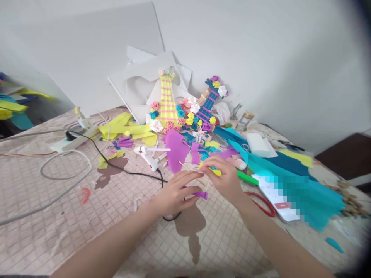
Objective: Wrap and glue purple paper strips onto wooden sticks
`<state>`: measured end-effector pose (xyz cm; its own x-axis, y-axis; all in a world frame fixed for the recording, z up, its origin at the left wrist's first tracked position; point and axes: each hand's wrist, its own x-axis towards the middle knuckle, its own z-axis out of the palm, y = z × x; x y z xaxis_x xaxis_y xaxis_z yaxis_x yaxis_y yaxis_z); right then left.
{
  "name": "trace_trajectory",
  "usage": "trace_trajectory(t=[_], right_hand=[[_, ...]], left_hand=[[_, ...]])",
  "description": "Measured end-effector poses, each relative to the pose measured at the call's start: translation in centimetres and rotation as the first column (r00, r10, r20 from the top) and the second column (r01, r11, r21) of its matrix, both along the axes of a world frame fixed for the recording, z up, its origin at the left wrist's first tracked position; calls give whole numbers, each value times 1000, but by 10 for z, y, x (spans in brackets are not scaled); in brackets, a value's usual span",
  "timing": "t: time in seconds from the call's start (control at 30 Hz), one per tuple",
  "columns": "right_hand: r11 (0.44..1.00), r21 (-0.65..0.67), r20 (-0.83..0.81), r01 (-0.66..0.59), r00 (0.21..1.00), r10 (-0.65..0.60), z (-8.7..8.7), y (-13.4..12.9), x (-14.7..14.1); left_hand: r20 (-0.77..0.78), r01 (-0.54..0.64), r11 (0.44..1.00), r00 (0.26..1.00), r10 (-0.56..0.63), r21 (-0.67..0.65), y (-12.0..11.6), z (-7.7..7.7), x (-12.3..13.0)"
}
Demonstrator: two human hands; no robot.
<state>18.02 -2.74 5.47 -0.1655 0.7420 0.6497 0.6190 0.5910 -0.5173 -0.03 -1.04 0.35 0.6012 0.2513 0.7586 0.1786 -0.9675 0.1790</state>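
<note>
My left hand (176,191) rests low over the checked table cover, its fingers pinching a small purple paper strip (200,194). My right hand (224,175) is just to its right, fingertips closed on a yellow paper strip (213,172). A thin wooden stick (189,171) runs between the two hands, and which hand holds it I cannot tell. Purple paper sheets (176,150) lie just beyond the hands.
Two paper guitars with paper roses, one yellow (167,102) and one blue (207,106), lean on white boards at the back. A glue gun (147,154) with a black cord, a power strip (74,141), teal paper (292,181), a green marker (247,178), red-handled scissors (263,202) and a jar (245,120) surround the hands.
</note>
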Motion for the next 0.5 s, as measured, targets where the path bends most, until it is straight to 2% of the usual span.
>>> trace_trajectory(t=[0.07,0.17,0.27,0.4,0.5], right_hand=[[998,-56,-16,29,999,-30,2,1,8],[992,-104,51,-70,996,76,0,1,18],[987,-60,123,-148,980,154,-8,2,18],[985,124,208,-118,974,91,-14,3,10],[997,80,233,-14,972,-5,-14,5,8]], left_hand=[[-4,21,1000,1000,-21,-15,0,2,0],[12,20,999,1000,-20,-36,0,3,0],[29,17,998,999,-16,-56,1,1,0],[31,3,994,1000,0,-105,2,-4,0],[44,5,987,999,2,-159,2,-6,1]])
